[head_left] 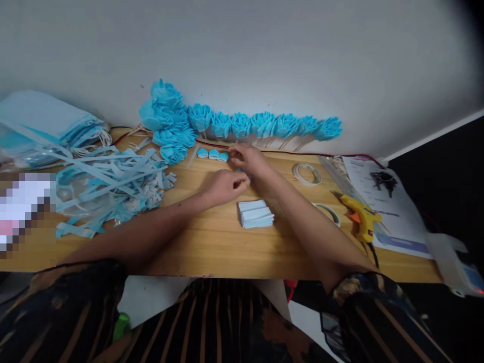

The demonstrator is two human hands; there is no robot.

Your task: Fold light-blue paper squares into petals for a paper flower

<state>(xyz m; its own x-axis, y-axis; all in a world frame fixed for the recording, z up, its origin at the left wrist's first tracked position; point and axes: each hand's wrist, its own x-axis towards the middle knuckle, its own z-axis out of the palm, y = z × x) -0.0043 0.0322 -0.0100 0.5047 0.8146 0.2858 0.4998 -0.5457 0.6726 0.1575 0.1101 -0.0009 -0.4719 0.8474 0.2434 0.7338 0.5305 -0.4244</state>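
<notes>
My left hand (228, 186) is just above the table, fingers curled into a pinch. A small blue piece (244, 173) shows at its fingertips, mostly hidden. Just behind it, my right hand (248, 159) is bent with fingertips drawn together at the right end of a short row of folded blue fabric pieces (213, 154). Whether those fingertips grip the end piece or only touch it cannot be made out. In front of both hands lies a stack of pale blue cut strips (255, 214).
Blue fabric flowers (242, 124) on sticks line the wall. Loose strips (109, 181) and a bagged pile of blue sheets (49, 123) cover the left. Rightward are a tape roll (307, 174), another roll (328, 213), a yellow glue gun (359, 217), papers (393, 217) and keys (384, 182).
</notes>
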